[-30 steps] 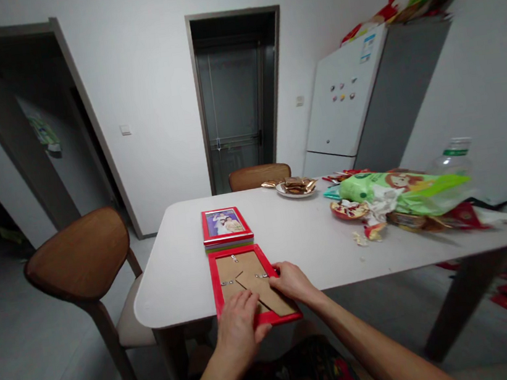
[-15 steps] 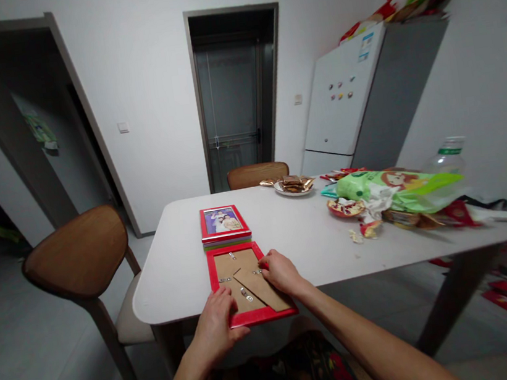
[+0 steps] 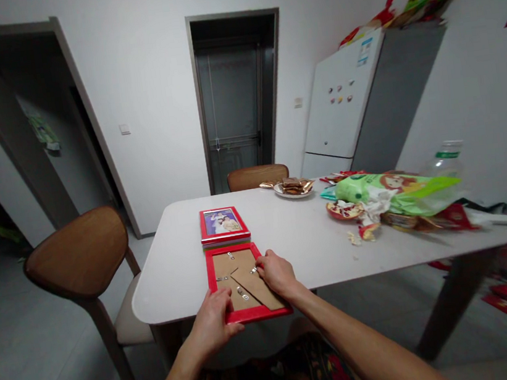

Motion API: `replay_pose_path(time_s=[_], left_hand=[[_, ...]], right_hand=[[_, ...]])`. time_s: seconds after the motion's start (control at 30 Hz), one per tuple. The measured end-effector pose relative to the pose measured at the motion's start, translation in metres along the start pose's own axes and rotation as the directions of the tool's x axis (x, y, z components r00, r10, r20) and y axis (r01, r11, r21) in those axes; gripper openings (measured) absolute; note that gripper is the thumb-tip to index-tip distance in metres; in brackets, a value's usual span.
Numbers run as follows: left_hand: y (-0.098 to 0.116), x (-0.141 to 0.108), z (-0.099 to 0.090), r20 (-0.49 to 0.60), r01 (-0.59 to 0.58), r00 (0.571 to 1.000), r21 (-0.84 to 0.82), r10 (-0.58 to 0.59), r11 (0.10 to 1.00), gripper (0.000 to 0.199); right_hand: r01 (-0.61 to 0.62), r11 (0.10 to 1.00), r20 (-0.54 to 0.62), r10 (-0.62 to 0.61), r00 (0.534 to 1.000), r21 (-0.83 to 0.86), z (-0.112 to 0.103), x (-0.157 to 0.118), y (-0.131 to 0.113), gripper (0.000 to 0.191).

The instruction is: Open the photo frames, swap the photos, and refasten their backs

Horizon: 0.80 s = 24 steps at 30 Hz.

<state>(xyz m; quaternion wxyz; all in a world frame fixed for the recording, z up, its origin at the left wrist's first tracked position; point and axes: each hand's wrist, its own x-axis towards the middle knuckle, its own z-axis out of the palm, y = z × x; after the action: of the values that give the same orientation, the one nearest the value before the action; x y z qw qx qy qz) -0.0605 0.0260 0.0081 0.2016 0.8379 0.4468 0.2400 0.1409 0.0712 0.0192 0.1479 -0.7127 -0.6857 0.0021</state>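
Observation:
A red picture frame (image 3: pixel 239 314) lies back side up at the table's front edge, its near end jutting past the edge. Its brown backing board has metal clips and a slanted stand flap. My left hand (image 3: pixel 214 316) grips the near left corner, thumb on the near rim. My right hand (image 3: pixel 276 273) is closed at the right side, fingertips by the right metal clip. Just beyond lies a stack of frames (image 3: pixel 226 239), the top one red with a photo of people facing up.
Right on the white table (image 3: pixel 316 238) lie a green bag (image 3: pixel 388 188), fruit peel (image 3: pixel 344 210), crumpled tissue and a clear bottle (image 3: pixel 448 161). A plate of wrapped snacks (image 3: pixel 294 191) is at the back. Wooden chairs stand left (image 3: pixel 79 253) and behind (image 3: pixel 258 175).
The held frame and both hands have shifted very slightly left in view. The right fingers stay at the right clip, which now sits at a different slant.

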Motion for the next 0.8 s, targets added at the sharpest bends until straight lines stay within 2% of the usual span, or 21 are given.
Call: replay_pose_path(time_s=[0.2,0.4,0.67,0.73,0.8], left_hand=[[0.003,0.000,-0.002,-0.003,-0.008,1.000,0.006,0.008,1.000,0.024],[0.006,-0.001,-0.004,-0.009,-0.005,1.000,-0.007,0.005,1.000,0.025],[-0.004,-0.002,0.001,-0.037,-0.008,0.999,-0.062,0.005,0.998,0.026],[-0.006,-0.001,0.002,-0.037,-0.015,0.999,-0.069,0.013,0.998,0.026],[-0.007,-0.001,0.003,-0.037,-0.022,0.999,-0.072,0.019,0.997,0.027]], right_hand=[[0.003,1.000,-0.003,-0.003,1.000,-0.013,0.001,0.001,-0.001,0.027],[0.016,0.998,-0.016,-0.017,1.000,-0.054,0.004,0.003,0.000,0.029],[0.021,0.999,-0.038,-0.022,0.999,-0.034,0.009,0.004,0.003,0.029],[0.064,0.998,-0.101,-0.064,0.993,0.001,0.008,0.000,0.001,0.028],[0.173,0.984,-0.164,-0.163,0.973,0.052,0.007,-0.007,-0.004,0.026]])
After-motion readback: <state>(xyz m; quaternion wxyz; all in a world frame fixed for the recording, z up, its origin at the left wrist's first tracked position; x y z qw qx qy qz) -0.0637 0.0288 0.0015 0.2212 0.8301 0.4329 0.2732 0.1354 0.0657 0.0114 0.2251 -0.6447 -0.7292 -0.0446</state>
